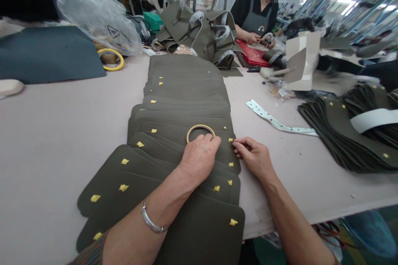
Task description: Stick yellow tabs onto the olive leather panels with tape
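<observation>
Overlapping dark olive panels (pixel 199 219) with rounded corners lie in a long fanned row down the table, and small yellow tape pieces (pixel 233 222) dot their left and right sides. My left hand (pixel 199 159) is closed around the near side of a yellow tape roll (pixel 200 126), held over the panels. At the right edge of the row, my right hand (pixel 255 159) has thumb and forefinger pinched together right beside a small tape piece (pixel 230 140). Whether anything sits between those fingertips is too small to tell.
A bundle of olive strips (pixel 338 132) with a white band lies at right, near a pale dotted strip (pixel 273 122). Olive bag parts (pixel 192 29) are heaped behind the row. Another yellow roll (pixel 120 61) lies back left. A co-worker (pixel 261 12) works across the table.
</observation>
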The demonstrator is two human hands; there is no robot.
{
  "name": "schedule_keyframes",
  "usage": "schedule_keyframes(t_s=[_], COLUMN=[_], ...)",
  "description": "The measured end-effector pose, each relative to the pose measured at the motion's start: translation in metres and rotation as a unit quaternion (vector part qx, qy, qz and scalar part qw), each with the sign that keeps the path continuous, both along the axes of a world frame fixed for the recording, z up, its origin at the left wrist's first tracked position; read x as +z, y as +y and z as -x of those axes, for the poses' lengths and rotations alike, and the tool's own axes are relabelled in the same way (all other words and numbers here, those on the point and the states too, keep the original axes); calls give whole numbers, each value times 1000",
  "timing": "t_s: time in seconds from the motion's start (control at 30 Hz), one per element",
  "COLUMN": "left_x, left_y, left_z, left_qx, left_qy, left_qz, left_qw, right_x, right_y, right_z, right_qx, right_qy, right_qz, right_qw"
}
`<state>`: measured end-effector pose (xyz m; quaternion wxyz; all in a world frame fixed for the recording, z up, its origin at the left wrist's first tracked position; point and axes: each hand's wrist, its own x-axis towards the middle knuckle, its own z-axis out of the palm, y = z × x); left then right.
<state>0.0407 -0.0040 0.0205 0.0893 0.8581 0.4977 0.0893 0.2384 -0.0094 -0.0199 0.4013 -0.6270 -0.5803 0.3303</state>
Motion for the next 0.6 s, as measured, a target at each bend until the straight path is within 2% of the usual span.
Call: schedule_keyframes(t_s=[0.17,0.3,0.43,0.6], left_x=[2,4,7,6], left_y=[-1,-2,0,3], left_z=[2,4,7,11], left_qx=[7,14,22,12], left_qy=[16,27,5,-93], left_qz=[1,15,22,-9], left_qw=[1000,999,1000,996], right_x=[5,10,21,38], right_y=[5,15,14,-8], right_z=[9,15,14,5], right_qx=[9,33,72,191], right_qy=[-127,-158,-153,-179], right_qz=[-41,-40,12,125], right_qw=[991,986,986,957])
